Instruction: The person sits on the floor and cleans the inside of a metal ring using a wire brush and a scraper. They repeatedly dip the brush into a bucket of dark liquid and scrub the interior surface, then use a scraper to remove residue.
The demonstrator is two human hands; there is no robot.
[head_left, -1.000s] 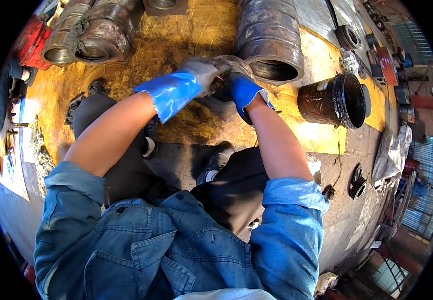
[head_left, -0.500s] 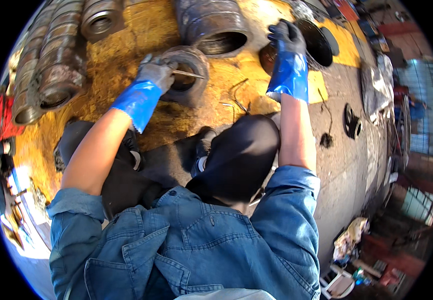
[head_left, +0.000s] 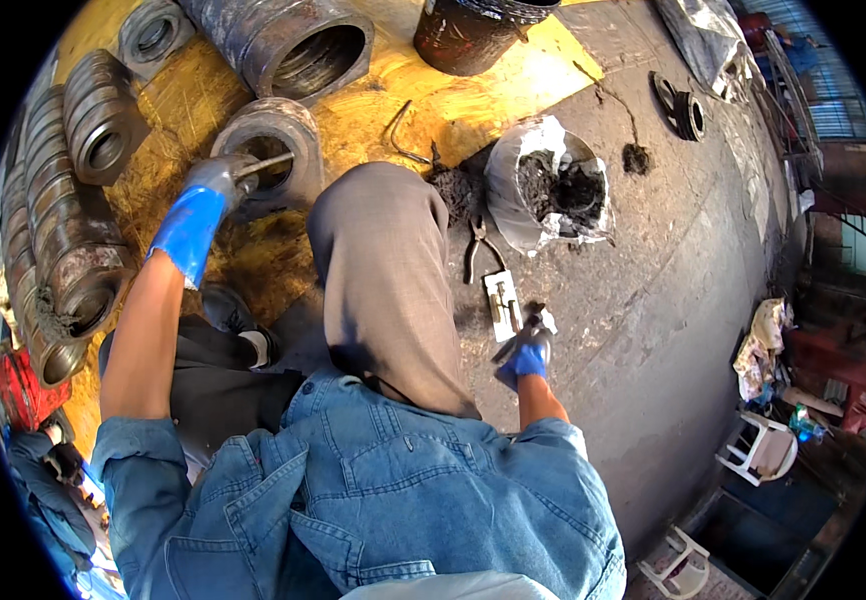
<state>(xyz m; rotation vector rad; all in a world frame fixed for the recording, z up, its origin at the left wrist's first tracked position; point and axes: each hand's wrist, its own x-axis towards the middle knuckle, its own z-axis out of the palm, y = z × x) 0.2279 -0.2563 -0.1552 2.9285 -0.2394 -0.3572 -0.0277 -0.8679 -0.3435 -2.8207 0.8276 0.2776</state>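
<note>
We see the left hand (head_left: 221,182) at left of centre in the frame, its gloved fingers closed around a thin metal rod (head_left: 273,161) that reaches across the opening of a thick metal ring (head_left: 301,132) on the yellow surface (head_left: 168,160). Right of centre, our right hand (head_left: 533,346) is beside a white tray (head_left: 501,327); it is blurred, so we cannot tell how far open it is or whether it grips anything. Pliers (head_left: 479,233) lie just above the tray.
</note>
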